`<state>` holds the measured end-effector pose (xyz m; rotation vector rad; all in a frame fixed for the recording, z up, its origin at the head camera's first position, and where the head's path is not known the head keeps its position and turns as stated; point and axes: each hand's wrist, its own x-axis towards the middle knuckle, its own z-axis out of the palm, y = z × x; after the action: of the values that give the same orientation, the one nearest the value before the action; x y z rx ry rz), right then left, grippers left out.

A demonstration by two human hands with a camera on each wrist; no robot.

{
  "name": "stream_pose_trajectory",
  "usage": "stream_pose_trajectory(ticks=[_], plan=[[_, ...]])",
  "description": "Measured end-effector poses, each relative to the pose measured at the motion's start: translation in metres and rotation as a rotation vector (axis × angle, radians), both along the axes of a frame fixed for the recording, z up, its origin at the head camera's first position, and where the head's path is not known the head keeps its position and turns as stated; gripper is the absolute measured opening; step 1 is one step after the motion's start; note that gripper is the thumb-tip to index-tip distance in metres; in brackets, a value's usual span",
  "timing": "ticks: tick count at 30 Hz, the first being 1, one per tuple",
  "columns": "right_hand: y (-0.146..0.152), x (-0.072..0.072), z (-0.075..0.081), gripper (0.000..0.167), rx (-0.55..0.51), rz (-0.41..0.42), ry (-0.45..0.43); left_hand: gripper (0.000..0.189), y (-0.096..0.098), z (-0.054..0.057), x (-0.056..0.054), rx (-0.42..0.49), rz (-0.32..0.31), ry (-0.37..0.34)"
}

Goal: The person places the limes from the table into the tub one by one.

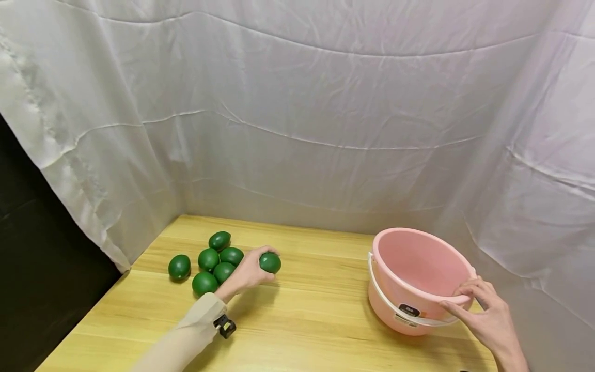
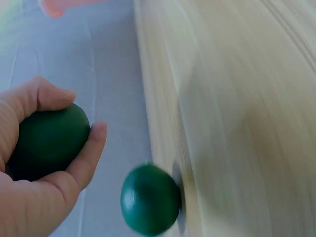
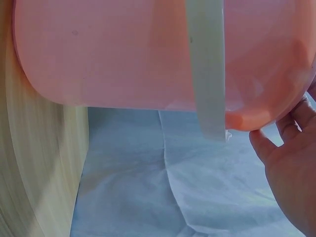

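Observation:
A dark green, smooth, lime-like fruit [image 1: 270, 263] is gripped between the thumb and fingers of my left hand [image 1: 250, 269], above the wooden table. The left wrist view shows that same fruit [image 2: 49, 140] with fingers curled round it, and another green fruit [image 2: 150, 200] resting on the wood. Over at the right stands a pink bucket [image 1: 420, 258], slightly tilted, its white handle [image 1: 388, 299] hanging down the front. My right hand [image 1: 492, 315] pinches the bucket's rim, thumb outside and fingers over the edge. In the right wrist view, the bucket's side [image 3: 108, 54] hides part of the fingers.
Several more green fruits [image 1: 204, 283] lie in a loose group beside my left forearm, one [image 1: 179, 267] a little apart at the left. Pale curtains [image 1: 297, 129] hang behind and to the right of the wooden table [image 1: 316, 320].

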<state>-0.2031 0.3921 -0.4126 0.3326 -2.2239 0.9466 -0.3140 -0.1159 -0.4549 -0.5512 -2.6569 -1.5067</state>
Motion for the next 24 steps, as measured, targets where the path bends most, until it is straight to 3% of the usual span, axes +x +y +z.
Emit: stream_pose_trajectory(ticks=[4, 8, 10, 17, 24], plan=[[0.000, 0.001, 0.001, 0.038, 0.007, -0.015, -0.009, 0.051, 0.012, 0.001, -0.002, 0.152, -0.079, -0.092], [0.001, 0.001, 0.000, 0.039, 0.008, -0.014, -0.001, 0.049, 0.027, 0.003, -0.004, 0.238, -0.085, -0.102], [0.002, 0.001, 0.000, 0.039, 0.010, -0.006, 0.010, 0.049, 0.035, 0.005, -0.006, 0.239, -0.075, -0.079], [0.001, -0.001, 0.002, 0.040, 0.017, 0.006, 0.028, 0.047, 0.059, 0.015, -0.013, 0.114, -0.093, 0.076], [-0.001, 0.001, 0.000, 0.038, 0.013, -0.007, 0.010, 0.049, 0.087, 0.021, -0.015, 0.151, -0.101, 0.125]])
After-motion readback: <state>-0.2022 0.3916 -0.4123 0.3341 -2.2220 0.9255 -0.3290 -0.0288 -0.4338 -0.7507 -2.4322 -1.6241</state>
